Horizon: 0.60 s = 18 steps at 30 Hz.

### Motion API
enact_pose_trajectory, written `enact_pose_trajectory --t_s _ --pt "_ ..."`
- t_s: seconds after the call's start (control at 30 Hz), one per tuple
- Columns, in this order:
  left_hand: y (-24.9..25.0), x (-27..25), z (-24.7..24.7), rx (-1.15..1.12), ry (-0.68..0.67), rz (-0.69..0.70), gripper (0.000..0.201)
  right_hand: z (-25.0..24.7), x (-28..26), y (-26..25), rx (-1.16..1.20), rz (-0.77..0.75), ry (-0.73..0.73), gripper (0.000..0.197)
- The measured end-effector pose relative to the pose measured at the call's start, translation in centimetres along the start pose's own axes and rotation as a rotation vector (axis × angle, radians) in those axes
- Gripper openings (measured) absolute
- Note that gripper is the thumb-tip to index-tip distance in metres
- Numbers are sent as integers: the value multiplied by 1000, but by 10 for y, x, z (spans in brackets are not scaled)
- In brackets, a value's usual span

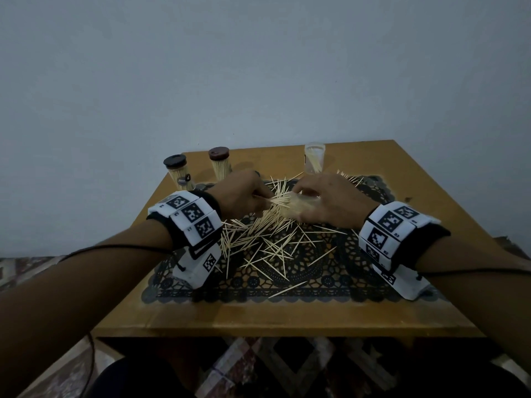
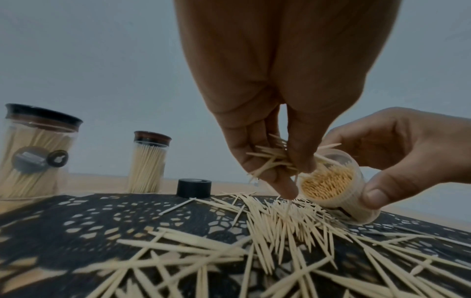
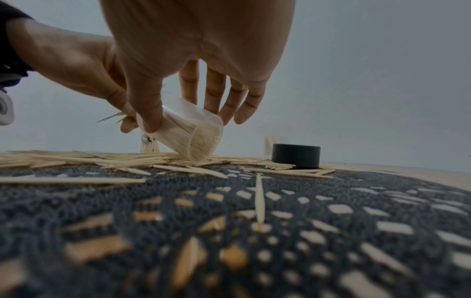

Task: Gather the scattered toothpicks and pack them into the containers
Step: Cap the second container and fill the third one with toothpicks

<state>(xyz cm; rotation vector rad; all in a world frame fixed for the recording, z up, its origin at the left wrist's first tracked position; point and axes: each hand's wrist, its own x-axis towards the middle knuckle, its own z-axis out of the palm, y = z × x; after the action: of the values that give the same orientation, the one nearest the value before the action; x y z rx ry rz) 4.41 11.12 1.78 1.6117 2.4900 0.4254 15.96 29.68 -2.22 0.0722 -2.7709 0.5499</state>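
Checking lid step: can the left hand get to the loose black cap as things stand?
Probably not yet: the left hand pinches a bunch of toothpicks. The cap stands uncovered on the mat just beyond, so the way looks free once the hand empties.

toothpicks (image 1: 267, 248): pale cream | mat (image 1: 330, 280): black lace pattern | table (image 1: 287, 314): ochre | loose cap (image 3: 295, 155): black | wristbands (image 1: 385, 225): white, black square codes

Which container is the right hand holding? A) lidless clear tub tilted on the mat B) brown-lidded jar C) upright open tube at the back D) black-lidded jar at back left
A: the right hand grips the lidless clear tub, tilted with its base on the mat.
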Motion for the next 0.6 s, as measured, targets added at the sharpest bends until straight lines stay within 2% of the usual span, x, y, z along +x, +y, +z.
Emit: enact_pose_trajectory --t_s 0.13,0.33,0.47,0.6 --pt "5 9 2 44 -25 48 15 1 2 -1 16 -30 16 41" --pt "11 16 4 272 63 113 26 -3 -2 0 77 4 60 40" --pt "12 15 12 166 153 94 25 -5 -3 -4 50 12 38 44" --pt "16 21 13 111 125 45 28 -3 -1 -6 24 -10 30 43"
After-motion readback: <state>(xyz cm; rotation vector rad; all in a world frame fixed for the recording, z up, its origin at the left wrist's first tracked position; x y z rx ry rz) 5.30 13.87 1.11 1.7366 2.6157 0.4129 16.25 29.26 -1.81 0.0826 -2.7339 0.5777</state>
